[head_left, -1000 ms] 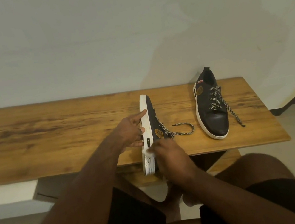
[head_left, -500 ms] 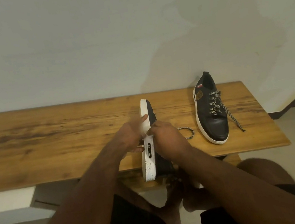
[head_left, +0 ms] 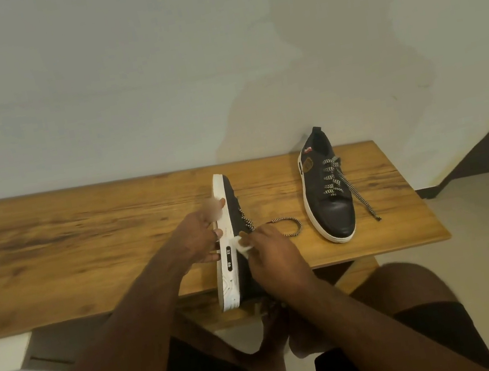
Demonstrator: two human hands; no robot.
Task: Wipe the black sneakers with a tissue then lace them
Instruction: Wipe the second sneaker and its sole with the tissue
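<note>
Black sneaker [head_left: 231, 217] between hands — tissue [head_left: 243, 245] in right hand [head_left: 273, 253].

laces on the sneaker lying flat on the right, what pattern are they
The laces are black and white in a chevron-like weave, against the black sneaker; the head view shows it.

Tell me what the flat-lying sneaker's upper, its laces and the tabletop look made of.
Upright sneaker: upper looks like smooth black leather or a synthetic lookalike, with a soft sheen on the toe. Laces: woven black-and-white cord, patterned. Tabletop: wood or wood-look laminate, with visible brown grain; which one is unclear.
</note>
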